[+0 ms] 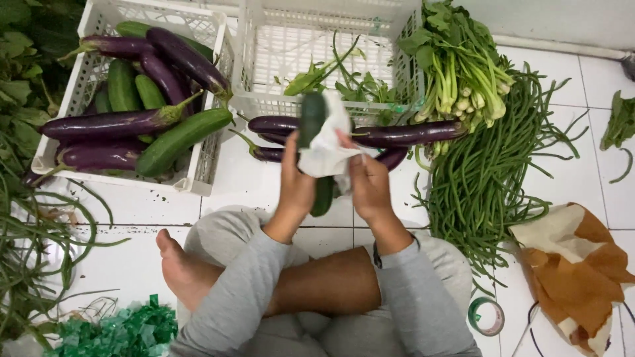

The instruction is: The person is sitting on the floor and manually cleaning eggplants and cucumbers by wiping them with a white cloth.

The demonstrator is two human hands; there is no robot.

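**One cucumber in both hands, wrapped in white paper**

We hold one cucumber [313, 119] upright between us and the crates, above the white tiled floor [145, 205]. Our left hand [296, 180] curls its fingers around the cucumber's middle, and our right hand [368, 182] pinches the white paper [327, 149] against it.

Two white plastic crates stand ahead. The left crate [202, 168] carries about five purple eggplants and about four cucumbers; the exact count is unclear where they overlap. The right crate [264, 59] holds only a few green stalks. About four more eggplants [410, 134] lie on the floor just behind the cucumber. To the right we count one bundle of leafy greens [463, 66], one heap of long beans [489, 178], one roll of tape [486, 316] and one brown paper bag [575, 271].
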